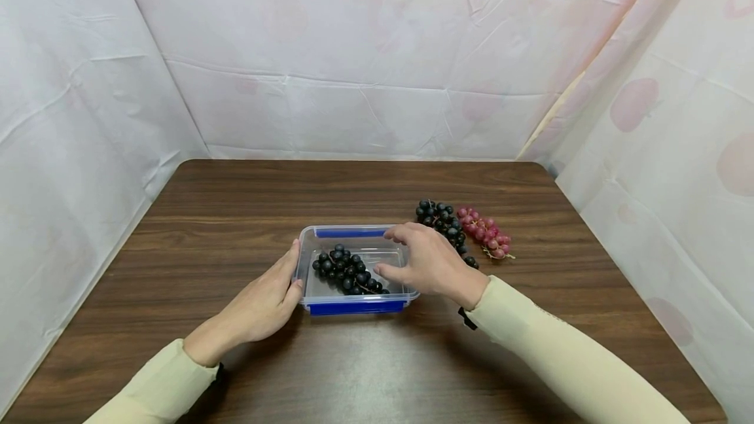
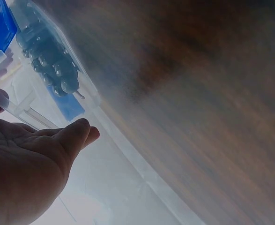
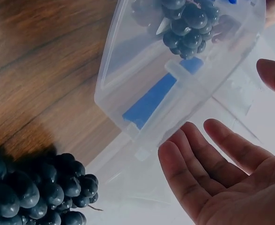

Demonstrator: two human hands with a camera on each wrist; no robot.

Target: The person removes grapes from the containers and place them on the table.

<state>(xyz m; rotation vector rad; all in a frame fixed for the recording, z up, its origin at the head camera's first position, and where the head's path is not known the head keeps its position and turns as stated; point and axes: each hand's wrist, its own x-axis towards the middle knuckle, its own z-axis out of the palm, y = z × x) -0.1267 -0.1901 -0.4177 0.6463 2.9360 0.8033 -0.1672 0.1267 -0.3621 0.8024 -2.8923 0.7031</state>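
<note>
A clear plastic box (image 1: 356, 306) with blue clips stands on the table, and a bunch of black grapes (image 1: 347, 272) lies inside it. Against the box's left wall rests my left hand (image 1: 262, 303), its fingers fairly straight and the thumb by the front corner. Over the right end of the box hovers my right hand (image 1: 432, 264), thumb and fingers spread with nothing between them. The right wrist view shows those fingers (image 3: 179, 173) beside the box wall. A second bunch of black grapes (image 1: 438, 216) lies past my right hand, which partly hides it.
Red grapes (image 1: 484, 233) lie right of the second black bunch. The dark wooden table (image 1: 235, 214) has pale sheeting (image 1: 353, 51) behind it and at both sides.
</note>
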